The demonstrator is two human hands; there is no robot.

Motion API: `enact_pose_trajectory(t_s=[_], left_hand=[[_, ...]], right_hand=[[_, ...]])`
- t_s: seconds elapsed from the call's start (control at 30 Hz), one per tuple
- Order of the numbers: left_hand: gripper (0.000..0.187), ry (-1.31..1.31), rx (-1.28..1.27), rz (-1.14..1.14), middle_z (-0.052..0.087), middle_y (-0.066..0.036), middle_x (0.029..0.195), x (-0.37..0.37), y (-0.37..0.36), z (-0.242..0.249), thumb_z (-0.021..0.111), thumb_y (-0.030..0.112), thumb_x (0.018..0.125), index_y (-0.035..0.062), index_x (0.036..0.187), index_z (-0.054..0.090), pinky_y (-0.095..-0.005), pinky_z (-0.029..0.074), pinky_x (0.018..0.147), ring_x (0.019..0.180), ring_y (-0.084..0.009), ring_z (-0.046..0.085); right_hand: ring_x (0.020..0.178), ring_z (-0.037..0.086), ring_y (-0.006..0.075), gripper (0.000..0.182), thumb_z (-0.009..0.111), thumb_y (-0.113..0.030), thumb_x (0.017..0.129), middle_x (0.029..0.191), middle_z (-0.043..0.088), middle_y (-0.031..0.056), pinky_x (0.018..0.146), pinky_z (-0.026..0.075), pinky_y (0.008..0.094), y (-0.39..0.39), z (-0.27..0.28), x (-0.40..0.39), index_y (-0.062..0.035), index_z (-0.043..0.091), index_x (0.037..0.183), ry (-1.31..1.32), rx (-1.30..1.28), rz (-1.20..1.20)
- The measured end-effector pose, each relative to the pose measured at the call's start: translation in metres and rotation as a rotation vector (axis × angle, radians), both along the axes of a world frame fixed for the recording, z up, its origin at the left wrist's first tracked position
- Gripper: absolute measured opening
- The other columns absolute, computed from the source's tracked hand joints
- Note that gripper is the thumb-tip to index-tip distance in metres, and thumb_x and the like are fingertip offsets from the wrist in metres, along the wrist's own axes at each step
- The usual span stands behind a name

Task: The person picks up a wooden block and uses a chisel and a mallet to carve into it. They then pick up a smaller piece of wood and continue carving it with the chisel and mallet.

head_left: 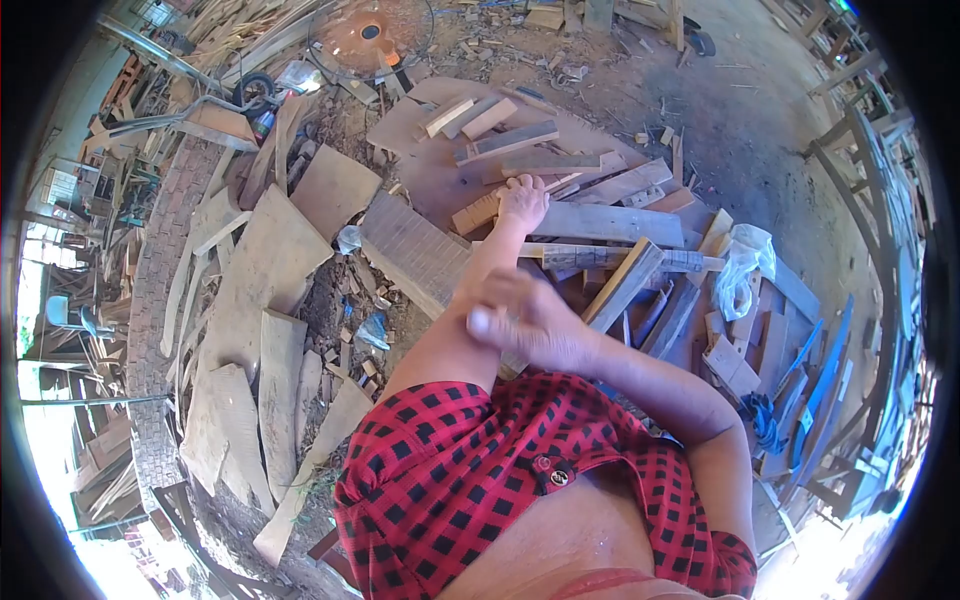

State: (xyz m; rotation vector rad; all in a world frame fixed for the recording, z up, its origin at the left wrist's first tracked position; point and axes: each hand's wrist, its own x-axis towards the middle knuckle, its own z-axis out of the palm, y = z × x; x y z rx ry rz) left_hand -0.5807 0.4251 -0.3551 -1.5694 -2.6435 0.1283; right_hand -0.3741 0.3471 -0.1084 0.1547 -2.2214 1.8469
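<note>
My left hand (pixel 524 204) reaches forward, its fingers bent over a short wooden block (pixel 476 213) in the pile. Just to the right of that hand lies a long grey plank (pixel 622 224). My right hand (pixel 530 322) is nearer my body and overlaps my left forearm in this view. Its thumb stands apart from the fingers, which are smeared by motion, and nothing shows in it. Below it, a squared beam (pixel 622 284) leans across the pile. Several cut blocks (pixel 508 142) lie beyond my left hand on a broad brown board (pixel 420 128).
Wide rough slabs (pixel 262 250) lie to the left, beside a brick strip (pixel 152 300). A clear plastic bag (pixel 744 268) rests on wood at the right. An orange round object (pixel 366 38) stands at the back, and a wheelbarrow (pixel 215 122) at the back left.
</note>
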Motion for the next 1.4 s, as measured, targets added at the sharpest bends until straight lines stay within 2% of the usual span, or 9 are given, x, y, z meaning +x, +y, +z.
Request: enact_pose_trajectory(t_s=[0.1, 0.13, 0.17, 0.23, 0.3, 0.33, 0.43, 0.6, 1.4], left_hand=[[0.049, -0.092, -0.014, 0.020, 0.052, -0.020, 0.119, 0.002, -0.006, 0.011, 0.046, 0.042, 0.093, 0.0053, 0.125, 0.047, -0.0560, 0.050, 0.079, 0.105, -0.0383, 0.055], [0.053, -0.218, 0.006, 0.002, 0.052, -0.022, 0.122, -0.001, -0.010, 0.022, 0.049, 0.044, 0.091, 0.0050, 0.128, 0.046, -0.0525, 0.048, 0.085, 0.109, -0.0378, 0.055], [0.058, -0.343, 0.029, -0.016, 0.052, -0.023, 0.124, -0.006, -0.014, 0.034, 0.051, 0.045, 0.089, 0.0048, 0.130, 0.045, -0.0490, 0.047, 0.091, 0.112, -0.0373, 0.055], [0.062, -0.388, 0.113, -0.008, 0.050, -0.023, 0.128, -0.034, -0.030, 0.048, 0.053, 0.047, 0.088, 0.0065, 0.134, 0.043, -0.0477, 0.044, 0.095, 0.116, -0.0364, 0.053], [0.067, -0.459, 0.203, 0.126, 0.052, -0.022, 0.131, -0.054, -0.060, 0.088, 0.055, 0.052, 0.086, 0.0107, 0.137, 0.041, -0.0439, 0.040, 0.101, 0.121, -0.0333, 0.050], [0.075, -0.294, 0.127, 0.172, 0.044, -0.017, 0.140, -0.081, -0.077, 0.078, 0.050, 0.059, 0.086, 0.0142, 0.144, 0.032, -0.0593, 0.032, 0.101, 0.132, -0.0313, 0.039], [0.079, -0.118, 0.069, 0.512, 0.041, -0.016, 0.142, -0.135, -0.143, 0.067, 0.051, 0.062, 0.084, 0.0113, 0.143, 0.034, -0.0632, 0.027, 0.101, 0.133, -0.0334, 0.036], [0.081, -0.226, -0.007, 0.878, 0.042, -0.016, 0.140, -0.159, -0.200, 0.053, 0.053, 0.063, 0.082, 0.0080, 0.139, 0.038, -0.0612, 0.029, 0.102, 0.131, -0.0357, 0.036], [0.083, -0.099, 0.328, 0.874, 0.046, -0.023, 0.133, -0.150, -0.205, 0.019, 0.052, 0.066, 0.081, -0.0005, 0.130, 0.045, -0.0478, 0.036, 0.101, 0.124, -0.0372, 0.044]], right_hand=[[0.090, 0.060, 0.0230, 0.049, 0.054, -0.043, 0.094, 0.092, 0.060, 0.0168, 0.079, 0.047, 0.0338, -0.005, 0.008, 0.017, 0.0043, 0.062, 0.107, 0.030, -0.247, 0.197], [0.092, 0.061, 0.0251, 0.048, 0.055, -0.042, 0.093, 0.095, 0.060, 0.0165, 0.079, 0.048, 0.0357, 0.001, 0.012, 0.028, 0.0019, 0.061, 0.110, -0.333, -0.678, 0.332], [0.092, 0.061, 0.0251, 0.048, 0.055, -0.042, 0.093, 0.095, 0.060, 0.0165, 0.079, 0.048, 0.0357, 0.008, 0.003, 0.033, 0.0019, 0.061, 0.110, -0.335, -0.674, 0.337], [0.095, 0.060, 0.0308, 0.041, 0.062, -0.035, 0.088, 0.098, 0.060, 0.0161, 0.083, 0.048, 0.0386, 0.018, -0.037, 0.039, -0.0022, 0.061, 0.113, -0.242, 0.020, 0.059], [0.099, 0.058, 0.0328, 0.040, 0.066, -0.030, 0.085, 0.102, 0.059, 0.0160, 0.085, 0.047, 0.0398, 0.024, -0.100, 0.056, -0.0035, 0.060, 0.114, -0.291, 0.187, -0.055], [0.103, 0.056, 0.0347, 0.041, 0.069, -0.025, 0.081, 0.106, 0.057, 0.0159, 0.087, 0.047, 0.0410, 0.024, -0.126, 0.064, -0.0049, 0.060, 0.115, -0.336, 0.354, -0.172], [0.110, 0.052, 0.0381, 0.046, 0.072, -0.019, 0.074, 0.116, 0.052, 0.0176, 0.091, 0.046, 0.0425, 0.015, -0.166, 0.074, -0.0047, 0.058, 0.116, -0.179, 0.514, -0.214], [0.118, 0.044, 0.0421, 0.058, 0.073, -0.020, 0.073, 0.126, 0.043, 0.0246, 0.100, 0.039, 0.0482, -0.005, -0.198, 0.070, -0.0062, 0.052, 0.126, -0.161, 0.575, -0.235], [0.114, 0.043, 0.0392, 0.042, 0.054, -0.030, 0.086, 0.128, 0.044, 0.0232, 0.097, 0.035, 0.0477, -0.039, -0.268, 0.041, -0.0078, 0.060, 0.121, 0.108, 0.630, -0.607]])
